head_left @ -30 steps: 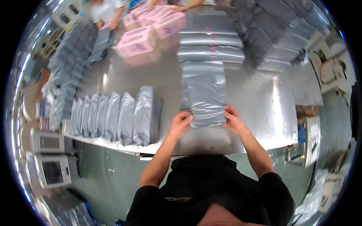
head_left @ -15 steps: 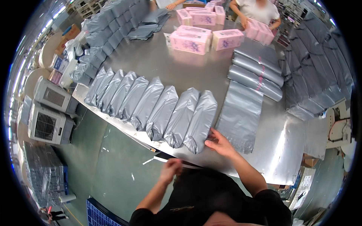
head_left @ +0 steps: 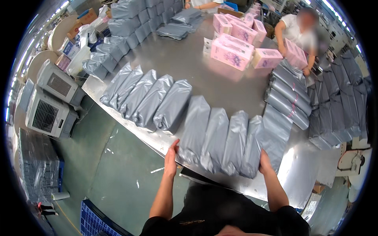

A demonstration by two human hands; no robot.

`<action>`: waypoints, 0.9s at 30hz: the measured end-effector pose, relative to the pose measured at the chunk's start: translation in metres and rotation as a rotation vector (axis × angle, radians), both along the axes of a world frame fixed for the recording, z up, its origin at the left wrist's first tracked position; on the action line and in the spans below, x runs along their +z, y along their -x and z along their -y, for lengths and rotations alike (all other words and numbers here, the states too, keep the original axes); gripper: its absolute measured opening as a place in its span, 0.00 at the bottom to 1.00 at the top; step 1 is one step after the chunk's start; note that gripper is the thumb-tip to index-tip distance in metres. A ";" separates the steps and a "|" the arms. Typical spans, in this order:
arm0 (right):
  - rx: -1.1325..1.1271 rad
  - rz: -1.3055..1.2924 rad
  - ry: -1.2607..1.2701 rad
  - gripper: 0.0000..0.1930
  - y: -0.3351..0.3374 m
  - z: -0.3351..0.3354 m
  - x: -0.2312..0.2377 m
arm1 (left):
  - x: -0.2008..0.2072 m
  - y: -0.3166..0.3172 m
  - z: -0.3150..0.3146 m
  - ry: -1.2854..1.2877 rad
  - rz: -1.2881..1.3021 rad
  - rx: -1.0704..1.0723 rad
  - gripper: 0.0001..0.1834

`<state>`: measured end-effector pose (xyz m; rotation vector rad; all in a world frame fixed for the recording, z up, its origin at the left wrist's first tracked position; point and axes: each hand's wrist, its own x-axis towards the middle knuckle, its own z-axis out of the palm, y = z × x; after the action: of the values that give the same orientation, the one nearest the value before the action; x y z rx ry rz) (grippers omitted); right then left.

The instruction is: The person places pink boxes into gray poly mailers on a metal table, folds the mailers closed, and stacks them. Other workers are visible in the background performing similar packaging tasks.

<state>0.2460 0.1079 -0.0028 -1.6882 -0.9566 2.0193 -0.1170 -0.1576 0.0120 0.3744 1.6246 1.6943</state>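
Grey plastic-wrapped packages stand in a row along the table's near edge, split by a gap into two groups. My left hand [head_left: 171, 158] is open, fingers stretched out, at the near end of the right group's leftmost package [head_left: 194, 129]. At the other end of that group, my right hand [head_left: 265, 162] lies with extended fingers against the side of the rightmost package [head_left: 252, 151]; some of its fingers are partly hidden. Several packages are lined up between my hands. Beyond the gap stands the left group's nearest package [head_left: 173, 104].
Flat grey bags [head_left: 277, 128] and rolled grey bundles [head_left: 289, 100] lie at the right. Pink boxes [head_left: 232, 51] sit at the back, where a co-worker [head_left: 293, 33] handles one. Stacked grey packages [head_left: 126, 23] rise at far left; air coolers [head_left: 49, 118] stand beside the table.
A gap has opened in the row, with the right group shifted away from the left one. My left hand has reached up to the packages and unfolded. The view has turned.
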 end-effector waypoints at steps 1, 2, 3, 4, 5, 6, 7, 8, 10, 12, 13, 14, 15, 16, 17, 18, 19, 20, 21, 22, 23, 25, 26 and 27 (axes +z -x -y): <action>0.053 0.018 0.003 0.31 0.002 0.001 0.007 | -0.002 0.008 0.000 0.017 0.107 -0.037 0.39; 0.106 0.032 0.004 0.30 0.006 0.002 0.016 | -0.004 0.017 -0.002 0.031 0.210 -0.073 0.40; 0.088 0.003 0.018 0.30 0.001 0.005 0.023 | -0.005 0.025 0.002 0.130 0.036 -0.141 0.37; 0.058 -0.029 0.022 0.30 -0.006 0.007 0.031 | 0.006 0.037 0.000 0.059 0.007 -0.202 0.36; 0.024 -0.057 0.033 0.30 -0.006 0.010 0.043 | 0.032 0.048 -0.002 -0.007 -0.019 -0.267 0.36; 0.007 -0.124 0.030 0.30 0.003 0.013 0.061 | 0.061 0.058 -0.005 -0.072 -0.046 -0.337 0.36; -0.003 -0.191 0.031 0.31 0.018 0.013 0.082 | 0.099 0.076 -0.006 -0.099 -0.235 -0.345 0.35; -0.001 -0.252 0.028 0.31 0.038 0.012 0.107 | 0.130 0.100 -0.005 -0.128 -0.421 -0.339 0.34; 0.035 -0.189 -0.052 0.29 0.113 0.021 0.150 | 0.177 0.169 -0.009 -0.123 -0.469 -0.177 0.32; 0.123 -0.372 -0.131 0.26 0.199 0.030 0.162 | 0.210 0.260 -0.007 -0.135 -0.235 0.090 0.31; 0.170 -0.465 -0.167 0.25 0.243 0.034 0.169 | 0.221 0.306 -0.004 -0.176 -0.075 0.195 0.30; 0.259 -0.490 -0.176 0.29 0.282 0.038 0.176 | 0.232 0.349 -0.002 -0.221 0.045 0.262 0.29; 0.331 -0.508 -0.193 0.34 0.319 0.041 0.183 | 0.252 0.362 -0.019 -0.280 0.101 0.321 0.28; 0.428 -0.542 -0.207 0.39 0.357 0.047 0.193 | 0.233 0.415 0.005 -0.311 0.087 0.264 0.27; 0.548 -0.573 -0.172 0.43 0.391 0.051 0.200 | 0.214 0.466 0.032 -0.340 0.075 0.215 0.26; 0.589 -0.652 -0.150 0.44 0.416 0.055 0.198 | 0.200 0.494 0.036 -0.298 -0.024 0.191 0.25; 0.618 -0.678 -0.158 0.46 0.439 0.057 0.177 | 0.191 0.515 0.040 -0.222 -0.112 0.208 0.25; 0.663 -0.654 -0.132 0.48 0.456 0.061 0.167 | 0.175 0.528 0.049 -0.119 -0.189 0.248 0.25; 0.689 -0.649 -0.101 0.50 0.471 0.062 0.141 | 0.163 0.542 0.053 -0.022 -0.254 0.274 0.24; 0.772 -0.652 -0.117 0.51 0.483 0.060 0.112 | 0.154 0.554 0.060 0.056 -0.307 0.295 0.24; 1.006 -0.552 -0.200 0.51 0.474 0.062 0.107 | 0.137 0.567 0.053 0.118 -0.334 0.291 0.24; 1.206 -0.506 -0.017 0.37 0.470 -0.007 0.134 | 0.126 0.574 0.066 0.224 -0.403 0.355 0.24; 1.331 -0.411 -0.028 0.31 0.464 -0.057 0.145 | 0.125 0.577 0.062 0.280 -0.435 0.369 0.23; 0.987 -0.436 -0.306 0.20 0.457 -0.099 0.112 | 0.125 0.578 0.049 0.303 -0.460 0.369 0.23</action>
<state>-0.2112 0.2066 0.1095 -0.5586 -2.0254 2.4241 -0.6951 -0.2068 0.1366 0.3440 2.3752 1.6602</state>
